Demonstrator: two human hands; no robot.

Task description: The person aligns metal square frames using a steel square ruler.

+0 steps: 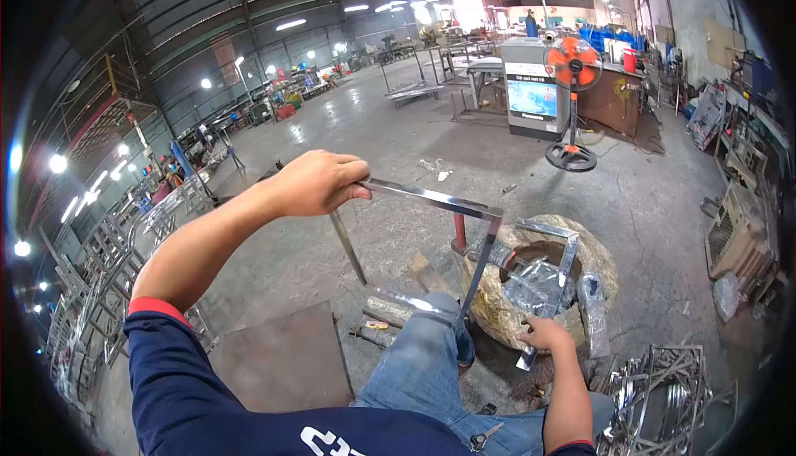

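The fingers of the left hand are clenched around the near end of a bright steel frame, on its top bar, whose long axis runs from that grip away to the right and slightly down to a corner, where a second bar drops toward the person's jeans-clad knee; another leg of the frame hangs down just beside the grip. Lower and to the right, the fingers of the right hand are curled onto the bottom end of a flat metal strip, which rises steeply up and away from them across the open top of a wrapped ring-shaped bundle on the concrete floor. The frame's far corner lies just above and to the left of that strip, so the right hand is the nearer of the two to it. A heap of cut metal scrap sits beside the right forearm, and an orange fan stands well apart
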